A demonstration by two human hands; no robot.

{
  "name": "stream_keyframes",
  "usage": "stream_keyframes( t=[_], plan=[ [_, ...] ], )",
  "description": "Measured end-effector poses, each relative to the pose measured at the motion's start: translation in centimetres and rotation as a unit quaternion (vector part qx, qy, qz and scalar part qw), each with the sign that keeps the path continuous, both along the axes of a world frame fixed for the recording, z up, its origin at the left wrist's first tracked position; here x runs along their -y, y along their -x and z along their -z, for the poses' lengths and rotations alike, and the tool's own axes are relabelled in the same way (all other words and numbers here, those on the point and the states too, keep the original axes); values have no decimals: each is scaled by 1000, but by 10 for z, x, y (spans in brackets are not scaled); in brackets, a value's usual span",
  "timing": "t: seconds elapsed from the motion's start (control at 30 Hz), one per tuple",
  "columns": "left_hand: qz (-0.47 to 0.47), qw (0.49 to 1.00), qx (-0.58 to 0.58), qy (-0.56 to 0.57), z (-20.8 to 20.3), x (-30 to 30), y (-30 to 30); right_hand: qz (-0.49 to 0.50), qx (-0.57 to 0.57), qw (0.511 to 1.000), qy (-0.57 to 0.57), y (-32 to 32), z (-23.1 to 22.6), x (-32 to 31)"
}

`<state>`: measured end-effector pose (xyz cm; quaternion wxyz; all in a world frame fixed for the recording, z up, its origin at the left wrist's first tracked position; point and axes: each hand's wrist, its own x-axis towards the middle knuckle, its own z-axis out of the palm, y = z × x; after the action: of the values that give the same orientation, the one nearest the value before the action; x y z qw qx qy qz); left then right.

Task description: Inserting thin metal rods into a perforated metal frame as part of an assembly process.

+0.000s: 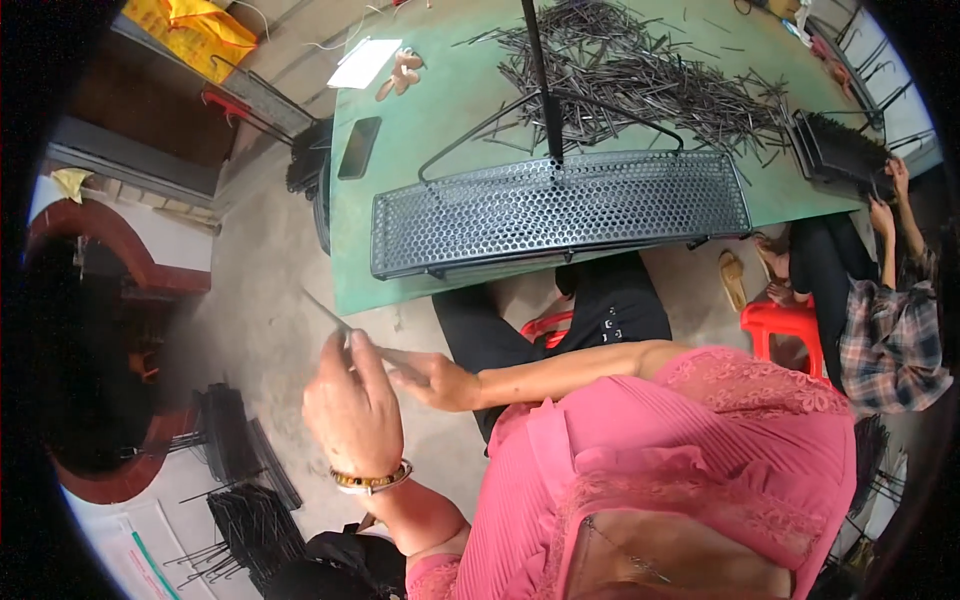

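Below the green table's [420, 120] near edge: left hand [352, 408] and right hand [440, 380] both pinching one thin metal rod [340, 322]; perforated black tray [560, 212] on the table.

My left hand [352, 405] and right hand [445, 380] meet over the floor [260, 330], to the left of my lap and nearer me than the desk [440, 120]. Both sets of fingers close on one thin metal rod [335, 320], which slants up and leftward past my left hand. On the desk's near edge, ahead of my knees, lies the long perforated tray [560, 210]. Behind it a heap of rods [640, 70] spreads across the desk. A phone [359, 147] lies left of the tray. Rod bundles [245, 490] sit on the floor at my lower left. Another person [880, 300] sits at the desk's right end.
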<state>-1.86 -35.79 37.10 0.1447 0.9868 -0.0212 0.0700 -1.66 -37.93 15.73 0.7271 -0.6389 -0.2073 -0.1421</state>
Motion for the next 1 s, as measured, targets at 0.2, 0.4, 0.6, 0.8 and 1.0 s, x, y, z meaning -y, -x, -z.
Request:
stream_keyframes(
  t=[0.2,0.4,0.6,0.8,1.0],
  plan=[
    [-82,946,181,258,107,-52,-7,7,-228,973,-45,-12,-24,43],
    [-441,845,-245,176,412,-258,131,-87,-272,954,-90,0,-61,48],
    [-528,490,-366,589,440,-195,161,-31,-266,956,-123,-7,-65,85],
    [-365,380,-340,779,420,-170,101,37,-265,935,-231,2,-72,131],
    [-278,463,-242,806,349,-140,61,16,-217,889,-403,18,-83,193]
  ],
)
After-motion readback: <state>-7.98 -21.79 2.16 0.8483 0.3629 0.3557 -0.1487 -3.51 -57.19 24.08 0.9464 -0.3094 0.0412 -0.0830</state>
